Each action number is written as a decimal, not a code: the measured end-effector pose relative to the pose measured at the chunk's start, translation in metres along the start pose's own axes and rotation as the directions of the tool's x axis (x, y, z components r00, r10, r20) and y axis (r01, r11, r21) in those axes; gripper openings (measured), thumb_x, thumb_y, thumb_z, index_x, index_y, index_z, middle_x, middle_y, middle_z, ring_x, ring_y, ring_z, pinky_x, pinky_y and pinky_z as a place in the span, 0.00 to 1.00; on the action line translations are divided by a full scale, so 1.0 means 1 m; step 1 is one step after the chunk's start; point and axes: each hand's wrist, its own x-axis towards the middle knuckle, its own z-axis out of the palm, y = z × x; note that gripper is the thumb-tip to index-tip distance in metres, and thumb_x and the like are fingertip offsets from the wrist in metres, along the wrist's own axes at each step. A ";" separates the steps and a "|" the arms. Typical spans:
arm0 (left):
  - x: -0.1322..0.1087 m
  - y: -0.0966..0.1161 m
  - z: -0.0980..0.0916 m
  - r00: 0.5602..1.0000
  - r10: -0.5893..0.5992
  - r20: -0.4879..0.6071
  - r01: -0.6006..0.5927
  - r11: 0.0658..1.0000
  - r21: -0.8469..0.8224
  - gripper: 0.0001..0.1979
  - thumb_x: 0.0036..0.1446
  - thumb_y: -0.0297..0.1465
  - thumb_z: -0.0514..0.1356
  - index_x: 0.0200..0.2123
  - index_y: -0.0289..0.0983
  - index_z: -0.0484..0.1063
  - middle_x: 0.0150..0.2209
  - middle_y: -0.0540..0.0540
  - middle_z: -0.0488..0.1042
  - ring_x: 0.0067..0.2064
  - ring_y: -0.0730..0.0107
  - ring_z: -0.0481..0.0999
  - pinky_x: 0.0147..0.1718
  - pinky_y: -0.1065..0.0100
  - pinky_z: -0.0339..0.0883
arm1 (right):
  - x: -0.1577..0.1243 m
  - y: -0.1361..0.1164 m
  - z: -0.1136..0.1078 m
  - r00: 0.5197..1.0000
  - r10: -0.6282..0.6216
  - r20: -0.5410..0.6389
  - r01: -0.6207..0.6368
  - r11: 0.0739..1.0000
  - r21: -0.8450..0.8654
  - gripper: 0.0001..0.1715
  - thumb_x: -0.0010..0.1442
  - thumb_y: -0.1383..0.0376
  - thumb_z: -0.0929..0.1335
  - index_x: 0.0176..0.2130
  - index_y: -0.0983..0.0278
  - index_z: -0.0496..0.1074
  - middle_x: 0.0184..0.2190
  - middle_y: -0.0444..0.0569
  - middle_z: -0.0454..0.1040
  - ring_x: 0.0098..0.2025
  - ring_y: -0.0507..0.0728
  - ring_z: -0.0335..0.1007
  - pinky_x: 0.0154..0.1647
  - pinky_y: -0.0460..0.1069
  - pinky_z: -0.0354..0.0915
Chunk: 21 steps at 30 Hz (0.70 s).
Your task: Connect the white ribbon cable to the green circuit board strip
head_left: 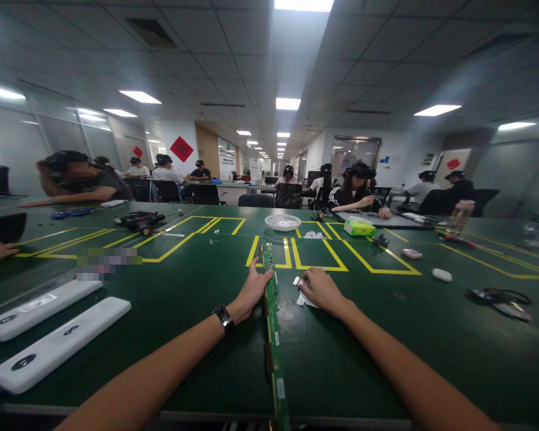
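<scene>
A long, narrow green circuit board (pixel 273 326) stretches from the near table edge toward the middle of the table. My left hand (pixel 250 288), with a dark watch on its wrist, is closed on the board's left edge, thumb across its face. To the right, apart from the board, my right hand (pixel 320 287) rests low over the table, fingers curled on a crumpled white tissue (pixel 302 299). Part of the tissue is hidden under the palm. The board's near end runs out of view at the bottom.
Two long white cases (pixel 65 341) lie at left. Beyond the board sit a white round basket (pixel 282 223), a green tissue pack (pixel 360 227) and yellow tape outlines (pixel 321 269). A cable bundle (pixel 500 301) lies at right. Other people sit around and beyond the table.
</scene>
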 end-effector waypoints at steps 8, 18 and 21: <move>0.003 -0.003 -0.001 0.999 -0.006 0.040 0.005 1.000 0.017 0.35 0.59 0.37 0.61 0.64 0.39 0.48 0.35 0.45 0.77 0.30 0.68 0.78 0.33 0.67 0.73 | 0.001 -0.011 -0.006 0.995 0.003 0.096 -0.057 0.818 0.572 0.15 0.56 0.55 0.67 0.31 0.66 0.70 0.25 0.45 0.70 0.29 0.52 0.65 0.30 0.45 0.57; 0.000 0.001 0.001 0.990 0.032 0.139 -0.039 0.998 0.044 0.24 0.59 0.38 0.60 0.56 0.35 0.61 0.32 0.47 0.76 0.28 0.72 0.75 0.28 0.72 0.69 | -0.010 -0.041 -0.005 0.949 -0.194 0.249 -0.145 0.435 0.889 0.20 0.55 0.51 0.68 0.30 0.66 0.68 0.20 0.39 0.65 0.21 0.47 0.58 0.22 0.43 0.55; 0.001 0.000 0.000 0.986 0.044 0.158 -0.051 0.998 0.045 0.25 0.59 0.39 0.60 0.56 0.36 0.62 0.33 0.47 0.76 0.29 0.72 0.74 0.28 0.73 0.68 | -0.011 -0.042 -0.007 0.949 -0.190 0.251 -0.140 0.458 0.878 0.21 0.56 0.50 0.67 0.30 0.66 0.68 0.20 0.39 0.65 0.21 0.47 0.59 0.23 0.43 0.55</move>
